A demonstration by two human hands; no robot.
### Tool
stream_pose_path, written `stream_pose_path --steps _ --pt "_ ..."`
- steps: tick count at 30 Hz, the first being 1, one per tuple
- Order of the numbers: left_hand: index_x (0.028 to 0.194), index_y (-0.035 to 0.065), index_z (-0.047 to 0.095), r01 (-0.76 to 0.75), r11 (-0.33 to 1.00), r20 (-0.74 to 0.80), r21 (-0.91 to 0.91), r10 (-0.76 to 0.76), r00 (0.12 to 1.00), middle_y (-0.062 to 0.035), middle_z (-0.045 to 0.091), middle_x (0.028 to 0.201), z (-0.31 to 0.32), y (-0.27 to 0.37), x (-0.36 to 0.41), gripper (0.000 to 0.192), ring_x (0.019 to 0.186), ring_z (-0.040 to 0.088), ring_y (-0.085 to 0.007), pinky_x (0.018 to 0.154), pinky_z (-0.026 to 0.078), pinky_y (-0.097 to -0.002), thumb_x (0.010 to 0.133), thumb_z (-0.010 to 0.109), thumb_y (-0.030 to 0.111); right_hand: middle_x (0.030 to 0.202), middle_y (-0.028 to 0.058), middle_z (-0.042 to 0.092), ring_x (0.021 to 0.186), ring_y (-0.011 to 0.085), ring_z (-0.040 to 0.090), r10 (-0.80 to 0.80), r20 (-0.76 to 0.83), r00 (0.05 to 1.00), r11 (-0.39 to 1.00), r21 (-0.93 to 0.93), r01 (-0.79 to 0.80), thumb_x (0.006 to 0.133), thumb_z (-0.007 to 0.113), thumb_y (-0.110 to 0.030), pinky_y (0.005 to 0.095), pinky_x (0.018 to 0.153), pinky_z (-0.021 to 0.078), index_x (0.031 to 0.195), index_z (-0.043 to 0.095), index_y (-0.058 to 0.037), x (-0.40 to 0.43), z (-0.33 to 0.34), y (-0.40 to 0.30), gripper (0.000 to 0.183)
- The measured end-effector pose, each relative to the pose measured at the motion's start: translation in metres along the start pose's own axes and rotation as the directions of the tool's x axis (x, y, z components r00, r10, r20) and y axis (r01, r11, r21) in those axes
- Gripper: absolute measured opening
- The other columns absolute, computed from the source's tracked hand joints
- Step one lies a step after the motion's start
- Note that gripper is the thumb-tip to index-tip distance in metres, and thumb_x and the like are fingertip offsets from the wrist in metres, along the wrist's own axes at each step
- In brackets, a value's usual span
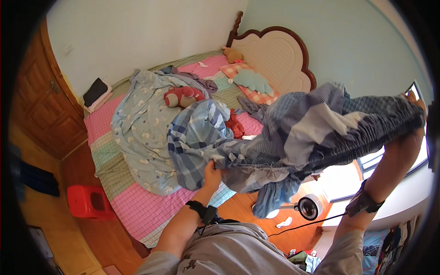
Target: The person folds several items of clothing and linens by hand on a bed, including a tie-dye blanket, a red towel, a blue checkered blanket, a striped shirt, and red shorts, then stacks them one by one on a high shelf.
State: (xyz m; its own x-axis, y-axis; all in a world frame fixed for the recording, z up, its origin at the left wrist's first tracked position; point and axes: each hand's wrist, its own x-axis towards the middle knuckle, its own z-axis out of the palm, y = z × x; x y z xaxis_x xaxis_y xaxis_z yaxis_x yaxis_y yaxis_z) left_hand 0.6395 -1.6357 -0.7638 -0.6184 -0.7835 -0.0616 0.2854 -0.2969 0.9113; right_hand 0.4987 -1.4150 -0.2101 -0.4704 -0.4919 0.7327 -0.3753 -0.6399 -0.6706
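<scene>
A bunched blue-grey plaid fitted sheet [302, 134] with a gathered elastic edge is stretched between my two hands. My left hand [213, 175] grips a part of its lower edge, above the near side of the bed. Raised far out to the right near the window, my right hand [416, 117] is shut on the dark elastic edge. Folds of the sheet sag between the hands, and one part dangles above the floor. A blue checked part rests against the light blue patterned quilt [144, 137] on the bed; whether it belongs to the same sheet I cannot tell.
On the pink and green checked bed [134, 209] lie a red plush toy [182, 96], a cloud-shaped cushion [252, 82] and crumpled clothes. A red plastic stool [90, 202] stands left of it. The floor holds a fan [309, 208], its cord and a white sock [284, 222].
</scene>
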Motion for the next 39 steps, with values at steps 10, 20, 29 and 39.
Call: stream_pose_path --steps 10,20,29,39 --pt "0.135 0.0012 0.039 -0.437 0.749 0.748 0.499 -0.117 0.654 -0.0245 0.051 0.127 -0.032 0.093 0.025 0.09 0.118 0.051 -0.0343 0.098 0.042 -0.0376 0.059 0.084 0.019 0.075 0.0142 0.067 0.064 0.0209 0.066 -0.19 -0.367 0.91 0.972 -0.198 0.123 0.087 0.058 -0.014 0.0339 0.061 0.058 0.074 0.063 -0.0005 0.012 0.02 -0.032 0.019" --pt "0.097 0.0023 0.066 0.003 0.601 0.188 0.799 -0.254 0.949 -0.0206 0.068 0.089 -0.009 0.082 0.071 0.031 0.082 0.066 -0.0339 0.068 0.054 -0.0434 0.081 0.062 0.028 0.117 0.0193 0.062 0.103 0.0255 0.062 -0.157 -0.296 0.942 0.976 -0.192 0.102 0.094 0.054 -0.011 0.0371 0.092 0.0508 0.134 0.046 0.0061 -0.015 0.016 -0.036 0.044" --pt "0.123 0.0025 0.049 -0.637 0.651 0.491 0.413 0.43 0.758 -0.0214 0.053 0.115 0.038 0.085 0.087 0.054 0.112 0.053 -0.0345 0.09 0.046 -0.0421 0.074 0.07 0.005 0.083 0.0134 0.067 0.069 0.0212 0.067 -0.154 -0.329 0.932 0.986 0.004 0.165 0.088 0.057 -0.014 0.0326 0.064 0.0572 0.087 0.063 -0.0021 -0.046 0.051 -0.024 0.013" --pt "0.103 -0.002 0.062 0.389 0.694 0.292 0.606 -0.649 0.703 -0.0162 0.065 0.095 0.064 0.035 0.002 0.039 0.087 0.067 -0.0285 0.067 0.055 -0.035 0.073 0.076 0.017 0.086 0.0132 0.066 0.074 0.0218 0.066 -0.178 -0.313 0.933 0.983 -0.1 0.154 0.088 0.055 -0.009 0.0323 0.068 0.0566 0.095 0.061 -0.0001 -0.048 0.034 -0.029 0.013"
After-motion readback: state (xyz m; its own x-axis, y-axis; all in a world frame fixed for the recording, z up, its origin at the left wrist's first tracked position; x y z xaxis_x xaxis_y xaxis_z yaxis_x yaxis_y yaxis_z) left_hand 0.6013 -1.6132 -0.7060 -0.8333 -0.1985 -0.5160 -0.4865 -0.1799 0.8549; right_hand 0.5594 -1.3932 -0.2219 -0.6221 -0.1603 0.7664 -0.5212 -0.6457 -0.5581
